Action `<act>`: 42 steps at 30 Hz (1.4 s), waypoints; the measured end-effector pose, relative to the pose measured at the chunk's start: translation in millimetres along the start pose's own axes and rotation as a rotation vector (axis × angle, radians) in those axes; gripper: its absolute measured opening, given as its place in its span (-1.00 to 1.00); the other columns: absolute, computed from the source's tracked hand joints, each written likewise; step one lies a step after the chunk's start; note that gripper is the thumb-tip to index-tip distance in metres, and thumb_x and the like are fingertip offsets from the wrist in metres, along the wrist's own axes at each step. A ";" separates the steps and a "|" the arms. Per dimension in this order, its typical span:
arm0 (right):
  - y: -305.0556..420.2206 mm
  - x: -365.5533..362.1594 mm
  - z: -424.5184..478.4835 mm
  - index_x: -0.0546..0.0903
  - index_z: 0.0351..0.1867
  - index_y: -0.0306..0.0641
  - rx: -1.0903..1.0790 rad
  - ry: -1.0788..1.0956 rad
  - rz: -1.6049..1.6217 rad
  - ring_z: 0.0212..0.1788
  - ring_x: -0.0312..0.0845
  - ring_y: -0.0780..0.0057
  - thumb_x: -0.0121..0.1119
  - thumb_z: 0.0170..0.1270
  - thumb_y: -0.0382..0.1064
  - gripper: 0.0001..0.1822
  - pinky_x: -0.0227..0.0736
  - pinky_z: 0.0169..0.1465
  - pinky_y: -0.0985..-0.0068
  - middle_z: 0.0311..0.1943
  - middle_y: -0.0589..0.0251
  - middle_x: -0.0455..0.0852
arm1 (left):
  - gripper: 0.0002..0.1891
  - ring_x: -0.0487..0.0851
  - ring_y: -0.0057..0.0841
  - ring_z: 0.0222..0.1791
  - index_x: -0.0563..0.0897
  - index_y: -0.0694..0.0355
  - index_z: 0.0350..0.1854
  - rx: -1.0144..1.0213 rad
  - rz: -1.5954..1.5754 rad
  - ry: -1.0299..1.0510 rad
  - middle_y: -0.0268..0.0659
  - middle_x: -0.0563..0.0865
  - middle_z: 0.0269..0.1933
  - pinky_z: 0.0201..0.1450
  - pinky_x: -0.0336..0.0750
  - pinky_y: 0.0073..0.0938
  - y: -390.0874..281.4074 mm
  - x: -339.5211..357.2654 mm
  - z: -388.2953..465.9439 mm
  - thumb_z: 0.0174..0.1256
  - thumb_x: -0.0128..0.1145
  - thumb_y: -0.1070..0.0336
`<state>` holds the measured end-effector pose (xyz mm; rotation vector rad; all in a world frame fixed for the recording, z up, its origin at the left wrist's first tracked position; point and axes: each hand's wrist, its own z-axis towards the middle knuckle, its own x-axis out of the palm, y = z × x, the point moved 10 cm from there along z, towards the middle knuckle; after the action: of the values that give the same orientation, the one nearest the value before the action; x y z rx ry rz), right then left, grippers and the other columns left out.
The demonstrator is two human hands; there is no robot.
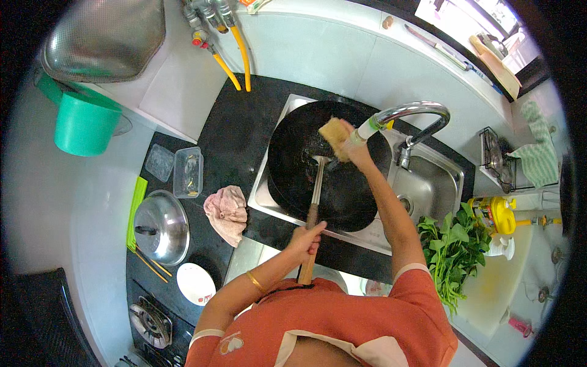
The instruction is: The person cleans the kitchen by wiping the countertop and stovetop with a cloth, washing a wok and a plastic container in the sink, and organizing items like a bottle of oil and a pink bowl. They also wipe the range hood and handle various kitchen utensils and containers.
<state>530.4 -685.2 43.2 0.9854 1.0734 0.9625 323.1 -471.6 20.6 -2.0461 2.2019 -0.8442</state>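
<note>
My left hand (pixel 306 241) is wrapped around the wooden handle of a metal wok spatula (pixel 317 186). The spatula's head rests low inside a large black wok (pixel 293 183), which sits over the left basin of a stainless steel sink (pixel 268 195). In my right hand (pixel 353 147) is a tan scrubber (pixel 336 137), perhaps a loofah, held over the wok beyond the spatula head. The spout of a chrome faucet (pixel 429 106) hides part of that hand. A little liquid glistens in the wok.
Leafy greens (pixel 451 252) lie right of the sink near a yellow bottle (pixel 497 215). Left are a pink cloth (pixel 227 213), a plastic container (pixel 188 172), a metal lid (pixel 163 227), a white bowl (pixel 196 283) and a gas burner (pixel 151 322). A knife (pixel 435 47) lies on the ledge.
</note>
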 end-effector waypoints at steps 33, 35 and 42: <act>61.9 22.4 -30.7 0.46 -0.04 -0.14 -0.178 0.058 -0.462 -0.11 0.43 0.16 -0.01 -0.03 -0.43 -0.58 0.34 -0.07 0.45 -0.11 0.10 0.51 | -0.73 0.50 -0.31 -0.68 0.54 0.26 -0.55 0.505 1.030 -0.323 -0.18 0.54 -0.66 -0.63 0.35 -0.40 -53.8 -64.1 -83.4 -0.03 0.17 0.12; 43.9 5.9 -24.4 0.47 -0.07 -0.23 -0.008 0.029 -0.375 -0.17 0.49 0.31 0.06 -0.03 -0.43 -0.61 0.35 -0.09 0.48 -0.17 0.16 0.56 | -0.75 0.41 -0.51 -0.80 0.50 0.23 -0.61 0.218 0.626 -0.188 -0.34 0.47 -0.74 -0.73 0.27 -0.53 -21.3 -67.6 -71.5 0.00 0.16 0.15; 4.5 -13.0 -14.2 0.52 -0.16 -0.26 0.174 -0.071 -0.239 -0.27 0.52 0.41 0.19 -0.17 -0.27 -0.59 0.35 -0.20 0.55 -0.38 0.19 0.61 | -0.69 0.09 -0.70 -0.88 0.29 0.06 -0.69 -0.237 -0.649 0.628 -0.50 0.21 -0.82 -0.81 -0.02 -0.70 16.6 6.0 -49.5 0.19 -0.12 0.08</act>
<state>513.5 -694.0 48.0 0.9979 1.1994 0.6434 288.7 -459.0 58.3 -3.0270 1.9141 -1.5120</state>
